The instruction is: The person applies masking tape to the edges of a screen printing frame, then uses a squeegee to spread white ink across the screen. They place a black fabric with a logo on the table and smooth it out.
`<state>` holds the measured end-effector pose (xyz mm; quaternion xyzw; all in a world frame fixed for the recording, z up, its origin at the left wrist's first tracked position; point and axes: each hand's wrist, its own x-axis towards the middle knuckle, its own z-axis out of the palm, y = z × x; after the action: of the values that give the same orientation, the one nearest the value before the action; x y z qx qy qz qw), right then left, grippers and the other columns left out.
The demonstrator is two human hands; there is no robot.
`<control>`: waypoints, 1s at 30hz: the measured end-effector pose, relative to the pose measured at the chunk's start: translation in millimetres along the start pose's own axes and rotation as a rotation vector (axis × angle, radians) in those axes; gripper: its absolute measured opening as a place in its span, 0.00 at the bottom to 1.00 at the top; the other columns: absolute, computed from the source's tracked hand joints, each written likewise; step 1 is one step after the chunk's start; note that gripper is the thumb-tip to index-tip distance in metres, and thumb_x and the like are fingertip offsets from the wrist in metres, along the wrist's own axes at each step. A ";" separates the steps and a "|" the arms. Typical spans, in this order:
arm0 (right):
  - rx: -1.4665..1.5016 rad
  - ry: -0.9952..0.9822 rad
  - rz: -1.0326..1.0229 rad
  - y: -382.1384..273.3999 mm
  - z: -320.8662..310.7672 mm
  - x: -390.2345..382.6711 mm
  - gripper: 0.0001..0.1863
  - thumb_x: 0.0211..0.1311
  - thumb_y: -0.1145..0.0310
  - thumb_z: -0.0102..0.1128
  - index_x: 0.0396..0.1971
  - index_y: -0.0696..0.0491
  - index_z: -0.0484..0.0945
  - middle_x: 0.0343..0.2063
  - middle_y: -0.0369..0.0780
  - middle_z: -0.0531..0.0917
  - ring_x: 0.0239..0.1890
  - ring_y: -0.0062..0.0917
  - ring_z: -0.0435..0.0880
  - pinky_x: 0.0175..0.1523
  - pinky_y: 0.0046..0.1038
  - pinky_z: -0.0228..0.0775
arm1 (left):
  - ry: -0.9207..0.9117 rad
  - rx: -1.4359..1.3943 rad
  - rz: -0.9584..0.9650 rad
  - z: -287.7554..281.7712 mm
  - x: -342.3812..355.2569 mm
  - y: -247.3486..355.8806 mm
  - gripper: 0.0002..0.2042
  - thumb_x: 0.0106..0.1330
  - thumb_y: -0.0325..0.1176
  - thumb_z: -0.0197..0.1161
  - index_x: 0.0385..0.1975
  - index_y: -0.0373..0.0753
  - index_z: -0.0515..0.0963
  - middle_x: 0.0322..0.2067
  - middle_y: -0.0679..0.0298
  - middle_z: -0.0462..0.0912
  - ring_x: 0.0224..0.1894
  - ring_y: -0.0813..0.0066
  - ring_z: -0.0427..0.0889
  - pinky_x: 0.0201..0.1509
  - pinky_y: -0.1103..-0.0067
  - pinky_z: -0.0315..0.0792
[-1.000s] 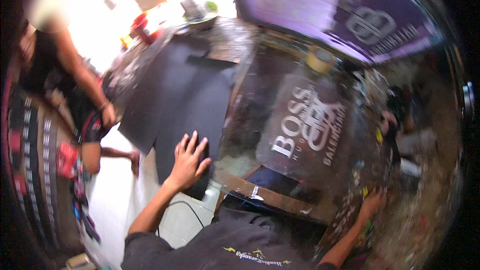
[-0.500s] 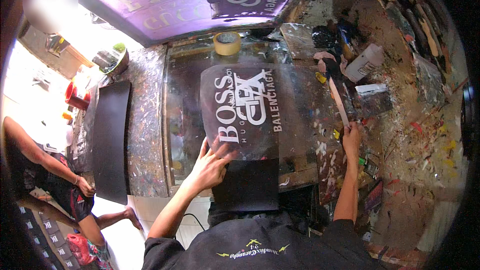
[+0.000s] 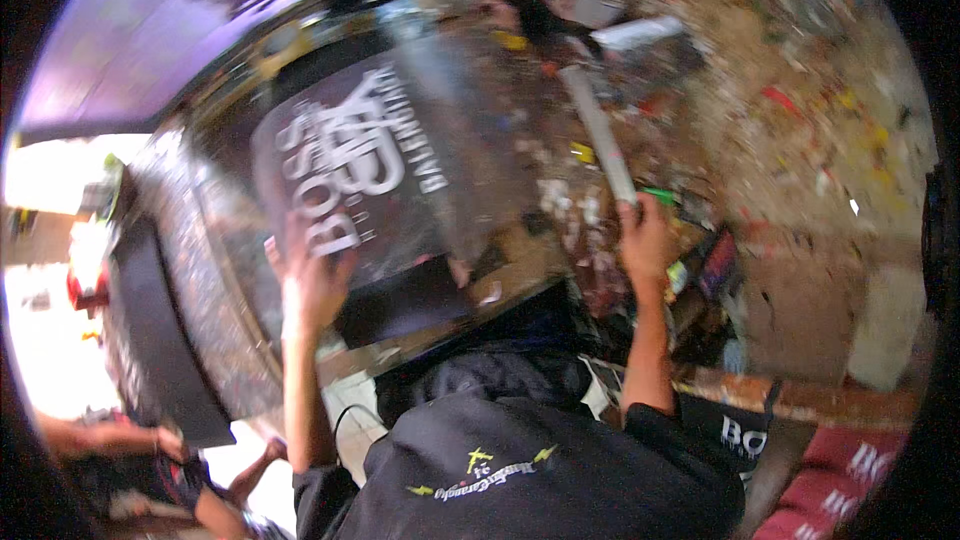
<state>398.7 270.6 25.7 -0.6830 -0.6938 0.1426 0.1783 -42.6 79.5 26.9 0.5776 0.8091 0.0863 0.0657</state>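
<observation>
A: Where did the main piece lie?
B: Clear printed sheet (image 3: 345, 165), pale lettering, flat on the surface (image 3: 195, 235) in front of the person. A dark piece (image 3: 405, 302) showed past its near edge, apparently beneath it.

A: Left hand?
B: The left hand (image 3: 310, 280) was at the sheet's near left corner, fingers looking spread. Blurred: I could not tell whether they lay over or under the sheet, or whether that grip pinched anything.

A: Right?
B: Right hand (image 3: 646, 235) had a narrow grip, closed around the near end of a pale flat strip (image 3: 599, 135). The strip pointed away from the body, to the right of the sheet and apart from it. A small green item (image 3: 657, 197) sat just beside that hand.

A: How far along, in your judgement?
B: Early. Sheet and dark piece looked laid together; the strip was in hand but not yet at the sheet. No finished result that I could make out. A second dark sheet (image 3: 165, 330) lay to the left, untouched by the person's own hands.

A: Anyone near?
B: A co-worker's hand (image 3: 172, 443), far lower left, near that second sheet.
</observation>
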 end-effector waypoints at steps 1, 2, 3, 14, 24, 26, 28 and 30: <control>0.064 -0.004 -0.002 -1.4 -3.5 -2.2 0.21 0.75 0.52 0.55 0.57 0.52 0.74 0.39 0.52 0.84 0.40 0.52 0.84 0.46 0.48 0.74 | -0.044 0.002 -0.037 -0.6 -1.3 -9.3 0.24 0.70 0.46 0.62 0.63 0.43 0.76 0.76 0.55 0.58 0.80 0.53 0.48 0.79 0.45 0.33; 0.061 -0.050 0.021 -1.0 -8.4 -6.0 0.20 0.74 0.55 0.56 0.56 0.53 0.75 0.41 0.51 0.84 0.41 0.52 0.84 0.48 0.48 0.74 | -0.028 -0.008 -0.004 0.2 -0.4 -12.5 0.24 0.70 0.44 0.61 0.65 0.43 0.74 0.77 0.55 0.56 0.81 0.53 0.46 0.79 0.46 0.31; 0.071 -0.099 0.036 -1.4 -11.2 -8.2 0.19 0.74 0.57 0.58 0.55 0.53 0.75 0.43 0.51 0.84 0.43 0.51 0.83 0.50 0.47 0.74 | -0.005 -0.010 0.020 2.4 -0.9 -16.6 0.25 0.70 0.42 0.61 0.67 0.43 0.72 0.78 0.55 0.53 0.81 0.53 0.44 0.79 0.48 0.30; -0.728 0.018 -0.193 37.0 -21.2 30.4 0.23 0.68 0.67 0.55 0.63 0.50 0.76 0.68 0.42 0.73 0.71 0.49 0.66 0.71 0.57 0.57 | 0.196 -0.042 0.103 17.8 -3.0 -22.7 0.25 0.66 0.38 0.65 0.63 0.42 0.75 0.75 0.53 0.60 0.79 0.53 0.52 0.79 0.50 0.35; -0.111 -0.467 -0.690 -84.4 -3.6 -106.0 0.24 0.69 0.64 0.63 0.62 0.51 0.75 0.36 0.44 0.78 0.30 0.40 0.83 0.30 0.39 0.78 | 0.082 0.024 -0.041 -0.8 -7.1 -34.1 0.32 0.64 0.42 0.65 0.71 0.55 0.69 0.79 0.65 0.53 0.80 0.55 0.51 0.80 0.48 0.34; -0.041 -0.512 -0.718 -88.9 5.4 -126.3 0.25 0.68 0.68 0.63 0.64 0.51 0.75 0.32 0.43 0.77 0.23 0.37 0.80 0.24 0.37 0.74 | 0.115 0.014 -0.009 5.1 -7.4 -33.9 0.32 0.62 0.43 0.65 0.70 0.55 0.70 0.79 0.64 0.54 0.80 0.56 0.51 0.80 0.48 0.32; -0.049 -0.415 -0.728 -93.2 23.8 -130.6 0.24 0.68 0.64 0.64 0.62 0.52 0.77 0.29 0.41 0.76 0.19 0.34 0.80 0.22 0.34 0.75 | 0.128 0.006 -0.001 5.0 -3.5 -35.4 0.32 0.62 0.43 0.65 0.70 0.55 0.70 0.78 0.64 0.55 0.80 0.56 0.51 0.80 0.48 0.32; -0.105 -0.335 -0.748 -99.8 27.9 -135.8 0.23 0.68 0.63 0.65 0.61 0.53 0.78 0.25 0.39 0.76 0.18 0.31 0.80 0.21 0.33 0.76 | 0.155 -0.031 -0.001 4.2 -4.5 -31.9 0.32 0.62 0.43 0.66 0.69 0.55 0.71 0.77 0.64 0.57 0.80 0.57 0.52 0.79 0.49 0.33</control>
<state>297.3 133.6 37.5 -0.3592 -0.9200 0.1414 0.0672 -69.8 65.4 16.0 0.5678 0.8106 0.1430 0.0118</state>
